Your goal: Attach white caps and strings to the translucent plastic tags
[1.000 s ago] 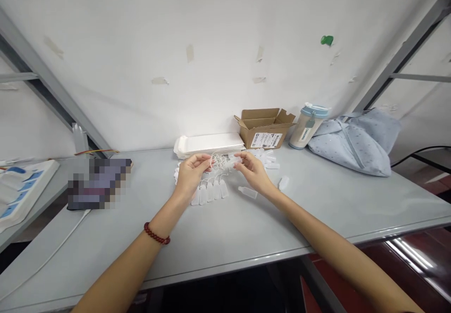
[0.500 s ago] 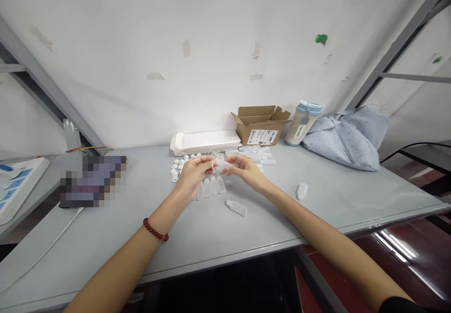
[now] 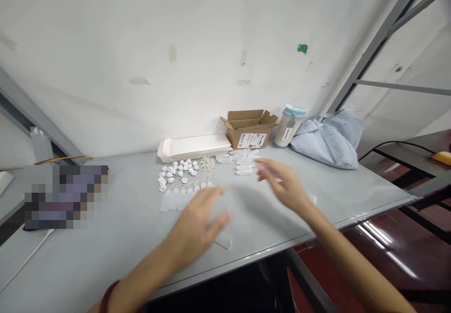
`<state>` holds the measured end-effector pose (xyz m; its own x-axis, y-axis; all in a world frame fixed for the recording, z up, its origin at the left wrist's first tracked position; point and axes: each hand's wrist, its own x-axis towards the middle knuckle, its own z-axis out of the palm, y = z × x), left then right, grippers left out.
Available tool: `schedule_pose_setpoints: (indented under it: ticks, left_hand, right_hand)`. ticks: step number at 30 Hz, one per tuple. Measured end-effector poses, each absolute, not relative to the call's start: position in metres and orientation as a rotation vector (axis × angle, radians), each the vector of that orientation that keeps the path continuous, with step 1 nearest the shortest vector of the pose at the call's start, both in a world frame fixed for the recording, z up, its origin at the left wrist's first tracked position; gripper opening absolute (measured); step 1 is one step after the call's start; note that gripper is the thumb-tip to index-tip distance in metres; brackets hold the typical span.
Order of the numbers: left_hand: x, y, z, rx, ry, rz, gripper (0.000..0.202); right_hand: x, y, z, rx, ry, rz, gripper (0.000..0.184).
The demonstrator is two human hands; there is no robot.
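My left hand (image 3: 197,223), a little blurred, is above the front of the table with thumb and fingers apart, holding nothing I can see. Just past its thumb lies a translucent flat plastic piece (image 3: 224,242), partly covered by the hand. Beyond it is a row of translucent tag-like pieces (image 3: 172,201) with strings. My right hand (image 3: 283,183) hovers open to the right, fingers stretched and smeared by motion. Near its fingertips are several clear small plastic bottles (image 3: 244,169). Another translucent piece (image 3: 313,199) is partly hidden behind the right wrist.
White caps (image 3: 170,180) and a tangle of pale strings (image 3: 207,163) lie mid-table. Behind stand a stack of white packets (image 3: 197,146), an open cardboard box (image 3: 252,132), a tumbler (image 3: 289,127) and a blue cloth bag (image 3: 324,141). A pixelated item (image 3: 66,198) is left.
My hands have come apart and let go of the translucent piece with string. The left moved nearer, the right moved rightward. The row of tag-like pieces is now more exposed; the view has shifted.
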<state>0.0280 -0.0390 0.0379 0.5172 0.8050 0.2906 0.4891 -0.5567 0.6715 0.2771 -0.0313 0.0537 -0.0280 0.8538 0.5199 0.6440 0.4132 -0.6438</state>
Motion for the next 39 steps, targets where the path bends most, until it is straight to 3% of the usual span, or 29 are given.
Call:
schedule_pose_setpoints:
  ticks: [4,9,12,16,25,32,39]
  left_hand:
    - [0.021,-0.074,0.012,2.637,0.791,0.499,0.028]
    - [0.029,-0.059,0.002,2.659,0.855,0.404,0.025]
    - [0.036,-0.043,0.016,2.616,0.846,0.294,0.022]
    - [0.048,-0.007,0.034,2.412,0.763,0.436,0.025]
    - [0.096,0.085,0.035,2.119,1.032,0.668,0.026]
    - [0.087,0.074,0.029,2.094,1.106,0.845,0.037]
    - [0.035,0.026,0.029,1.967,1.201,0.975,0.016]
  right_hand:
    - [0.356,-0.084,0.024,-1.732,-1.335,-0.139,0.038]
    - [0.375,-0.094,-0.017,-1.808,-1.724,-0.134,0.036]
    - [0.367,-0.078,-0.021,-1.861,-1.912,-0.195,0.036]
    - [0.359,-0.054,-0.016,-2.012,-1.894,-0.232,0.036]
    - [0.301,0.025,0.015,-1.678,-1.849,0.008,0.034]
    - [0.259,0.101,0.010,-1.516,-1.752,0.152,0.030]
    - [0.250,0.077,0.025,-1.234,-1.652,0.250,0.028]
